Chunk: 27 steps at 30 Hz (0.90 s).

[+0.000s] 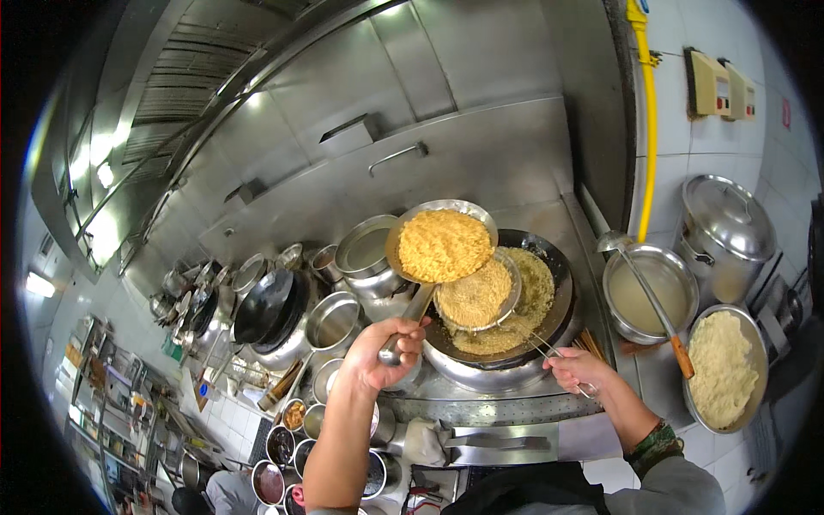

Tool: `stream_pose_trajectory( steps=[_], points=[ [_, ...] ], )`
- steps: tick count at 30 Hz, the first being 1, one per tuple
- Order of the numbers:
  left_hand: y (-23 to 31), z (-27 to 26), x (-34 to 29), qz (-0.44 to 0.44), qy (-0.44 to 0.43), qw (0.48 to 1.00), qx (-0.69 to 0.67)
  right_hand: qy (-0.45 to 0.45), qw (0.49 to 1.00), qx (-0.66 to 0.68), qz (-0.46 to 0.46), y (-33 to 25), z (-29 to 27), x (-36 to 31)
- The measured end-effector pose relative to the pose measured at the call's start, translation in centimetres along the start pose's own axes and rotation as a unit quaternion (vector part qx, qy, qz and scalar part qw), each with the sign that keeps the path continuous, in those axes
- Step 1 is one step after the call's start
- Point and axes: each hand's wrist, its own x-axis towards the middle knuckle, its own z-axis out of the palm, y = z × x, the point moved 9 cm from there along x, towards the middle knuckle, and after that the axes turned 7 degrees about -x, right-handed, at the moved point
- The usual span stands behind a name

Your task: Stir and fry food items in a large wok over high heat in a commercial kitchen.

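Note:
My left hand [386, 352] is closed around the thick metal handle of a large round skimmer [392, 256], heaped with golden fried crumbs [446, 245]. The skimmer is held above the far left side of a black wok [562, 296]. My right hand [579, 373] grips the thin wire handle of a mesh strainer [518, 296]. Paler crumbs [476, 296] fill the strainer, which is over the wok and just below the skimmer's right edge. Foamy, bubbling oil with fine bits [534, 283] shows in the wok around the strainer.
To the right are a pot of cloudy liquid [648, 296], a ladle with a wooden handle [657, 309], a bowl of pale shreds [725, 369] and a lidded pot [730, 223]. Pots and another wok [270, 309] line the left. Small containers [269, 482] and a person [232, 493] are at lower left.

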Motion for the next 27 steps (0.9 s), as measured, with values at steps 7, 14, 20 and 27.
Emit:
stream_pose_trajectory(
  steps=[7, 14, 20, 27],
  points=[
    [-0.1, -0.8, -0.2, 0.004, -0.011, 1.0, -0.007, 0.011, 1.0, 0.005, -0.006, -0.6, -0.2, 0.2],
    [-0.6, -2.6, -0.2, 0.003, 0.002, 1.0, 0.001, 0.086, 0.996, -0.016, -0.019, -1.5, -2.9, -0.7],
    [-1.4, -6.9, -1.5, 0.032, 0.031, 0.998, 0.034, 0.085, 0.994, -0.049, -0.045, -2.9, -3.6, -0.5],
    [-4.9, -10.1, 0.3, 0.023, 0.028, 0.998, 0.041, 0.158, 0.979, -0.12, -0.054, -7.5, -5.4, -4.4]
  ],
)
